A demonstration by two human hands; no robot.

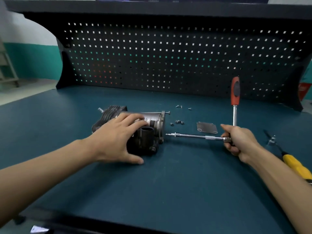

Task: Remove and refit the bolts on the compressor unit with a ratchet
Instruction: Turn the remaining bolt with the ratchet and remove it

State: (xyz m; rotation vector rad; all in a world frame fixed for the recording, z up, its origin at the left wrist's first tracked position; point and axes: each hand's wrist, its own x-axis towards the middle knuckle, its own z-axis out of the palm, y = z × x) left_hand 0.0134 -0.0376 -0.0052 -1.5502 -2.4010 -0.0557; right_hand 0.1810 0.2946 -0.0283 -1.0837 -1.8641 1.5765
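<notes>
The dark compressor unit lies on its side on the blue bench top. My left hand rests on top of it with fingers spread, holding it down. My right hand grips the head of the ratchet, whose red handle points up. A long chrome extension bar runs left from my fist; its tip sits just off the unit's right flange. One bolt sticks out of the flange's upper edge. Several loose bolts lie to the right of the unit.
A small metal cover plate lies flat between the unit and my right hand. A yellow-handled tool and a small metal part sit at the right edge. More loose screws lie further back. The black pegboard stands behind.
</notes>
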